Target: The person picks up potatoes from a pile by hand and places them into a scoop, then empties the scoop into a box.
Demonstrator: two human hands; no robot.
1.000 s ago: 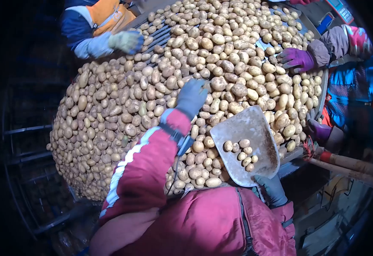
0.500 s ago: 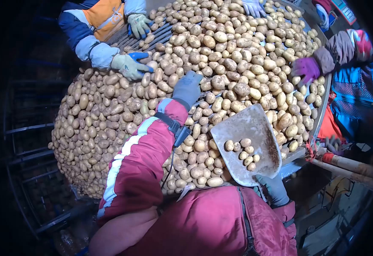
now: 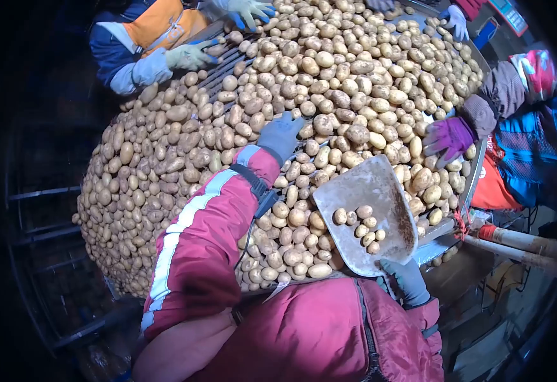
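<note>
Head view: left hand (image 3: 282, 135), grey glove, lies palm down on the potato pile (image 3: 329, 76). Fingers look loosely curled, but whether it grips a potato can't be told. Right hand (image 3: 407, 280) is closed round the handle of the scoop (image 3: 361, 188), held low over the pile's near edge, with a few small potatoes (image 3: 361, 228) in it. A co-worker's purple glove (image 3: 447, 137) touches the pile at right.

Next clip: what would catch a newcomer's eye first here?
A huge heap of potatoes fills the middle. Low at centre-right, the person's gloved right hand grips a pale scoop carrying a few small potatoes, while the gloved left hand lies on the heap above it. A co-worker's purple glove reaches in from the right.
</note>
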